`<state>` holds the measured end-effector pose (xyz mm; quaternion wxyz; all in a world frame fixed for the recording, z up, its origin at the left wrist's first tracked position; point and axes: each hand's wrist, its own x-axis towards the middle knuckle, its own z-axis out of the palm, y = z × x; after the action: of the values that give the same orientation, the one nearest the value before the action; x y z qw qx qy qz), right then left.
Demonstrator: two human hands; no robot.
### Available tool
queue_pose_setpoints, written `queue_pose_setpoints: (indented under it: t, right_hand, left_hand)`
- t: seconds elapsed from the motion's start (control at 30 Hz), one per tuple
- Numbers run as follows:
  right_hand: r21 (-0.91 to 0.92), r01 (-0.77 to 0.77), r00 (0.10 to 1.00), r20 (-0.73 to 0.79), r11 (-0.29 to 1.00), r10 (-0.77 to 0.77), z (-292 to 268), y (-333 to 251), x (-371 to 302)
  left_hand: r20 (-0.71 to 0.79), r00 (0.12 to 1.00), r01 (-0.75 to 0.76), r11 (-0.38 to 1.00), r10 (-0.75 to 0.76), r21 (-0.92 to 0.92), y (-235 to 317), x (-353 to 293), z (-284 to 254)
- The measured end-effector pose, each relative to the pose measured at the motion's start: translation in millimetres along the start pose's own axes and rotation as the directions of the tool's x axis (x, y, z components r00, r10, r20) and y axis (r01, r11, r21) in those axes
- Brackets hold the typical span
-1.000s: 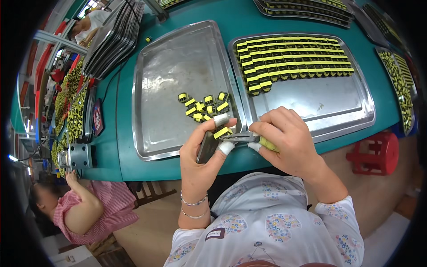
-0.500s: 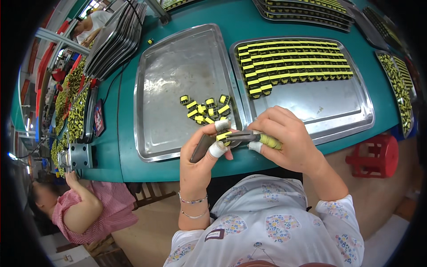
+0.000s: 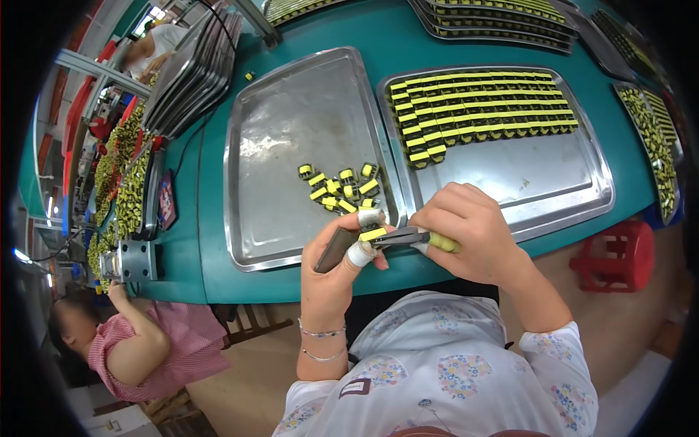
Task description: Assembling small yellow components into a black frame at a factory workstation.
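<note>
Between its taped thumb and fingertip, my left hand (image 3: 325, 266) pinches a small yellow-topped black coil component (image 3: 373, 234). A dark flat bar (image 3: 335, 250) also lies in that palm. My right hand (image 3: 473, 229) is closed around slim-nosed pliers (image 3: 405, 237) with yellow-wrapped handles; the tips touch or nearly touch the component's right side. Just beyond my left hand, a loose cluster of similar components (image 3: 348, 191) lies in the left metal tray (image 3: 280, 120). Tight rows of them (image 3: 484, 109) fill the far part of the right metal tray (image 3: 528, 178).
Stacked trays (image 3: 191, 73) stand at the far left, and more filled trays (image 3: 495, 25) at the back right. A co-worker in a pink striped top (image 3: 160, 342) sits to the left. A red stool (image 3: 619, 256) is right of the green table (image 3: 313, 288).
The whole view has shifted slightly, so the trays and table sit a little lower. Both hands keep their hold on the component and pliers, with only slight movement.
</note>
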<state>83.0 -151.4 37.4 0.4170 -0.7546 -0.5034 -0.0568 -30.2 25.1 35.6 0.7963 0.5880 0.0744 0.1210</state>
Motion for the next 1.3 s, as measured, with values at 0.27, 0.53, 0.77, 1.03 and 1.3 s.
queue_pose_setpoints:
  t: [0.27,0.53,0.77,1.03,1.3]
  right_hand:
    - [0.055,-0.060,0.997,-0.054,0.997,0.063,2,-3,0]
    - [0.004,-0.048,0.997,-0.056,0.999,0.048,11,-7,-5]
    - [0.003,-0.124,0.990,-0.064,0.992,0.124,12,-15,-4]
    - [0.023,-0.074,0.997,-0.035,0.997,0.075,11,-14,0]
    - [-0.064,-0.042,0.996,-0.083,0.997,0.037,19,-16,-2]
  left_hand:
    - [-0.059,0.994,-0.093,0.992,0.088,-0.080,1,2,4]
    - [-0.173,0.974,-0.137,0.988,0.147,0.064,-2,-2,10]
    - [-0.177,0.934,-0.263,0.932,0.311,0.249,-8,-2,7]
    - [-0.176,0.941,-0.247,0.942,0.289,0.228,-6,-5,7]
    - [-0.153,0.925,-0.312,0.927,0.347,0.210,-9,-5,6]
